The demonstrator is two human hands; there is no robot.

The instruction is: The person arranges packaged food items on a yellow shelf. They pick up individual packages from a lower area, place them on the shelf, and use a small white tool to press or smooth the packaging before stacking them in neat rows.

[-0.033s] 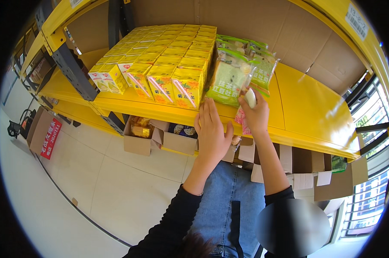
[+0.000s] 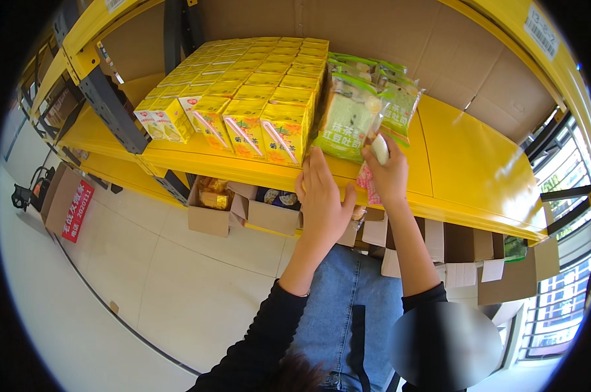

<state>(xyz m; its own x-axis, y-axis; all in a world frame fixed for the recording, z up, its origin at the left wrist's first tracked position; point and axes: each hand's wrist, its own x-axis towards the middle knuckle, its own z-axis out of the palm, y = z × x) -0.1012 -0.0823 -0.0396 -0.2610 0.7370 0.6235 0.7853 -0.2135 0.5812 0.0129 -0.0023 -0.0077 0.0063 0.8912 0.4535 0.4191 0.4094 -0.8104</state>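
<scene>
My left hand [image 2: 323,199] rests at the front edge of the yellow shelf [image 2: 468,166], its fingers stretched out and its fingertips by the nearest yellow drink carton [image 2: 285,134]. Closed round a small white rounded thing [image 2: 379,149] is my right hand [image 2: 393,173], just in front of the green bread packets. A pink-and-white patterned piece [image 2: 367,183] shows under its fingers; I cannot tell whether it joins the white thing. The nearest clear-and-green packet of green sliced bread [image 2: 351,117] leans upright beside the cartons, and another bread packet [image 2: 400,108] stands behind to its right.
Rows of drink cartons [image 2: 243,68] fill the shelf's left part. A brown cardboard sheet [image 2: 400,29] backs it. Below hang opened cardboard boxes [image 2: 272,217] with packaged goods. A dark metal upright [image 2: 112,108] stands left, and a box with a red label [image 2: 78,210] sits on the floor.
</scene>
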